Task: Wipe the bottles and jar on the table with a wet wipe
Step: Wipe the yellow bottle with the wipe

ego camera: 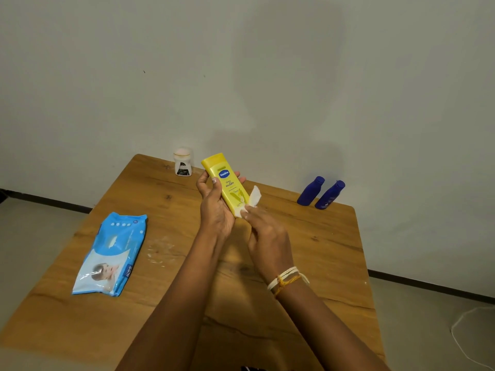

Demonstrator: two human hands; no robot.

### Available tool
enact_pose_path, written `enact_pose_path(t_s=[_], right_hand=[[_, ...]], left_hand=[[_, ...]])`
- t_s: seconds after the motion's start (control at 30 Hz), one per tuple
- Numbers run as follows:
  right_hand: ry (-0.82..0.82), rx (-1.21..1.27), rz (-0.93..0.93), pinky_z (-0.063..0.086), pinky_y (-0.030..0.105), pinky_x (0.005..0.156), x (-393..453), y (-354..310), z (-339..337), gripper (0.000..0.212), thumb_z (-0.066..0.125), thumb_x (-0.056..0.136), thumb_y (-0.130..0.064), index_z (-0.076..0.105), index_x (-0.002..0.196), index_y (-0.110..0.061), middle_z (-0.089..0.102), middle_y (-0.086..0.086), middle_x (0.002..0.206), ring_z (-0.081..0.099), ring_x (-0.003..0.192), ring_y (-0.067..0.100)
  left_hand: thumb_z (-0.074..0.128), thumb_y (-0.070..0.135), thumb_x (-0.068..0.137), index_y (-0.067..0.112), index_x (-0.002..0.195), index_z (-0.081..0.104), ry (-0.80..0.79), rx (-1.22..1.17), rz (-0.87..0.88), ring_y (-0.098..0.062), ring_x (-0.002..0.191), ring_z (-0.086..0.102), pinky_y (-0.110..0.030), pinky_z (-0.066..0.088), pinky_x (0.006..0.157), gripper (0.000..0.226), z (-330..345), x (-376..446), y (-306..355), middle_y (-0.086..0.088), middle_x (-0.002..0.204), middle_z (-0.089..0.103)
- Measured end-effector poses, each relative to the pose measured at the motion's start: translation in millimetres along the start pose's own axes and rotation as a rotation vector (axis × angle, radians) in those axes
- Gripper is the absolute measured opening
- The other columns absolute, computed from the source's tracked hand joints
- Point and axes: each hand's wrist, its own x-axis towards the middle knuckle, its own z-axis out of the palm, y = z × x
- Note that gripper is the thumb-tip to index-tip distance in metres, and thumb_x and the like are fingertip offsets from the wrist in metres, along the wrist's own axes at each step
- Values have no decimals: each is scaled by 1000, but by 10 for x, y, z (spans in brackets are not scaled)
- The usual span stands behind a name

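The yellow plastic lotion bottle with a blue oval logo is held up off the wooden bench, above its middle, tilted so that its flat end points up and to the left, toward the wall. The left hand grips it from behind, fingers curled round the left edge and fingertips showing past the right edge, with the thumb laid across the front near the logo. The left forearm rises from the lower edge of the view, wrist bent slightly so the palm faces right.

The right hand pinches a crumpled white wet wipe and presses it against the lower right part of the bottle; a loose corner of the wipe sticks up to the right. The right wrist carries a band of white and orange threads, and that forearm comes in from the lower right, so the two hands meet close together at the bottle.

Further out, a small white jar with a pale round lid stands at the back edge of the bench, just left of the bottle's top. Two dark blue plastic bottles stand side by side near the back right corner, well apart from the hands. A blue and white soft pack of wet wipes lies flat on the left part of the bench, with pale smears on the wood beside it.
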Motion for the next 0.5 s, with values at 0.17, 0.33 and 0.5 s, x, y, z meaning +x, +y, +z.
enact_pose_path(t_s=[0.17,0.33,0.5], right_hand=[[-55,335,422,48,33,92,264,134,30,33,47,85,1,75,82,-17,72,4,89,63,82,16],[-262,497,591,49,35,84,838,314,317,23,51,92,-18,73,91,-13,72,6,94,64,93,23],[-307,550,579,49,41,92,1255,527,849,10,66,85,-15,71,88,-6,72,10,101,65,99,25]], left_hand=[[36,23,103,27,124,35,31,119,-2,-37,102,63,-53,42,96,21,-53,129,6,-28,127,55],[38,18,102,17,131,37,-11,270,-35,-39,100,58,-58,44,92,29,-140,378,-31,-30,128,52],[42,15,101,9,140,37,-25,498,-34,-19,88,67,-40,55,79,40,-290,841,29,-13,115,62]])
